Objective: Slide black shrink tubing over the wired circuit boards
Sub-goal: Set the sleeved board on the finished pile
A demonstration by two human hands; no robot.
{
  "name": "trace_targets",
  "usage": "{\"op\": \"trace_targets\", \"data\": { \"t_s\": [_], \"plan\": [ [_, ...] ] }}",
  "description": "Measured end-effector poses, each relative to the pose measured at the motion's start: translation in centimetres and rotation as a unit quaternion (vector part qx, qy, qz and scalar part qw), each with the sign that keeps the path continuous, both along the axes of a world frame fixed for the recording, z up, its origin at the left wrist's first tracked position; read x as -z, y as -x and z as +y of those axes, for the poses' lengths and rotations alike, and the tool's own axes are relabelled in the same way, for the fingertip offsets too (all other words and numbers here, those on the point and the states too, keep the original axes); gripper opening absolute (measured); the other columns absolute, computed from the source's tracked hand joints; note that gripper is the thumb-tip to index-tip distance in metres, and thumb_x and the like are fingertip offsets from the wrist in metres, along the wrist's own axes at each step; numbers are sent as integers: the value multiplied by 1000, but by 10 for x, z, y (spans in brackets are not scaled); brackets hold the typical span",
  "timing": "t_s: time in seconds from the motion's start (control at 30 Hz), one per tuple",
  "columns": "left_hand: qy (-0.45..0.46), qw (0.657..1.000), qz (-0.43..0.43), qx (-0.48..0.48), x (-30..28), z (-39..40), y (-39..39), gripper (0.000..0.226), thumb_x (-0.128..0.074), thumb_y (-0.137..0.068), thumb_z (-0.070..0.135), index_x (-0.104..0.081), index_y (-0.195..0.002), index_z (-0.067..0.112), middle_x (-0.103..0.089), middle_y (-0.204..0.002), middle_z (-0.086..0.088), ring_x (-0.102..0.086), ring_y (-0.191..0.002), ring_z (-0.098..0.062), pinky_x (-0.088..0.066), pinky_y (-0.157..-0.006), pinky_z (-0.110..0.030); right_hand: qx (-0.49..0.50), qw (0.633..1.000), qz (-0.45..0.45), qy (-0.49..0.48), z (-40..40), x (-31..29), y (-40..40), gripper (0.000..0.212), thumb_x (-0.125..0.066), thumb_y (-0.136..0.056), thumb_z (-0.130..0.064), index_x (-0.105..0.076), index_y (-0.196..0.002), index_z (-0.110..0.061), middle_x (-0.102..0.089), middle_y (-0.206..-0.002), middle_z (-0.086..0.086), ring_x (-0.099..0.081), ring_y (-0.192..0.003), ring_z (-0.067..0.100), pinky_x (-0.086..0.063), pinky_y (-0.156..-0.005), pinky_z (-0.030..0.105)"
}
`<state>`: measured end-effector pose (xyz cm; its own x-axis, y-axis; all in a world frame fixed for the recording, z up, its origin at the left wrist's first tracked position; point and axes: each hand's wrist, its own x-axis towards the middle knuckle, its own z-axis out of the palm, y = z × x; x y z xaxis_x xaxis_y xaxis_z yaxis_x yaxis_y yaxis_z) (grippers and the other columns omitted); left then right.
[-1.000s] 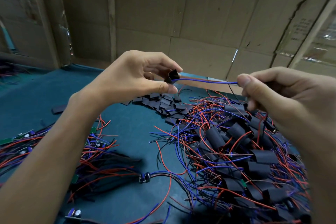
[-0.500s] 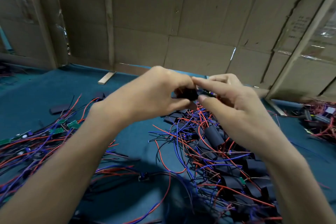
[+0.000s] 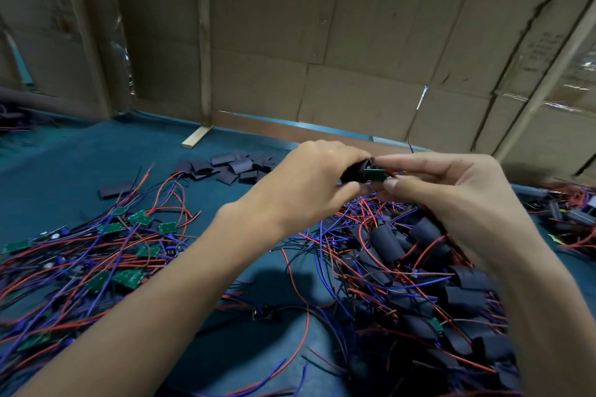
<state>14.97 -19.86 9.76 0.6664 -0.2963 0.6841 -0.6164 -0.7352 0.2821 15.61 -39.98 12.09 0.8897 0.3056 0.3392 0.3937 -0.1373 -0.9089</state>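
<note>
Here two hands meet above the teal table [image 3: 96, 164]: the left hand [image 3: 309, 180] pinches one black tube [image 3: 353, 171], the right hand [image 3: 451, 190] pinches one green circuit board [image 3: 374, 175] at its mouth. Three heaps lie below: loose tubing pieces [image 3: 238, 166], bare wired boards [image 3: 129, 235], sleeved boards [image 3: 435, 284]; too tangled to count.
</note>
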Motion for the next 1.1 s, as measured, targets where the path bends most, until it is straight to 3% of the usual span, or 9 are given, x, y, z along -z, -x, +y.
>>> {"op": "trace_targets", "data": {
  "t_s": [0.3, 0.4, 0.5, 0.57, 0.8, 0.93, 1.1],
  "plan": [
    [-43, 997, -60, -11, 4, -5, -2, 35, -70, -90, 21, -68, -119, 2, -72, -104, -13, -63, -96, -35, -52, -83, -47, 53, 992, 59, -96, 4, 2, -4, 9, -79, -76, 5, -78, -81, -2, -76, -81, 22, -74, -68, 27, -59, -57, 26],
    [-44, 997, -62, -25, 2, -4, -2, 43, -71, -92, 21, -65, -130, 3, -71, -111, -13, -62, -102, -34, -50, -89, -45, 55, 994, 54, -80, 4, 2, -4, 6, -79, -77, 4, -77, -82, 1, -72, -70, 20, -68, -59, 22, -52, -44, 24],
    [-87, 992, -88, -39, 0, -5, 1, 42, -72, -88, 16, -66, -125, -4, -72, -105, -17, -64, -94, -38, -50, -85, -44, 60, 994, 61, -65, 5, 2, -3, 4, -79, -78, 4, -77, -78, 1, -68, -64, 22, -57, -46, 19, -42, -36, 21],
    [-122, 985, -112, -48, 0, -6, 2, 43, -71, -86, 15, -67, -121, -8, -72, -101, -21, -65, -89, -40, -53, -83, -46, 68, 993, 72, -61, 5, 2, -2, 4, -78, -78, 5, -76, -77, 2, -67, -62, 21, -54, -41, 16, -39, -34, 20],
    [-145, 979, -126, -63, 4, -8, 1, 44, -68, -92, 15, -62, -130, -6, -70, -111, -19, -61, -98, -40, -51, -87, -53, 93, 986, 112, -83, 13, 4, -1, 4, -69, -77, 10, -68, -75, 7, -64, -58, 16, -57, -47, 16, -37, -33, 22],
    [-109, 986, -115, -56, 2, -3, -1, 44, -68, -89, 15, -63, -126, -8, -71, -105, -21, -63, -93, -41, -53, -86, -50, 57, 989, 110, -85, 11, 4, 0, 3, -75, -83, 1, -74, -80, 2, -62, -57, 17, -47, -37, 12, -31, -31, 19],
    [-82, 991, -102, -41, 2, 0, -3, 43, -70, -92, 18, -63, -128, -5, -71, -106, -17, -62, -94, -37, -50, -89, -45, 28, 994, 103, -39, 5, 1, -1, 12, -86, -74, -17, -80, -81, -8, -61, -58, 10, -37, -38, 11, -28, -35, 16]
  ]
}}
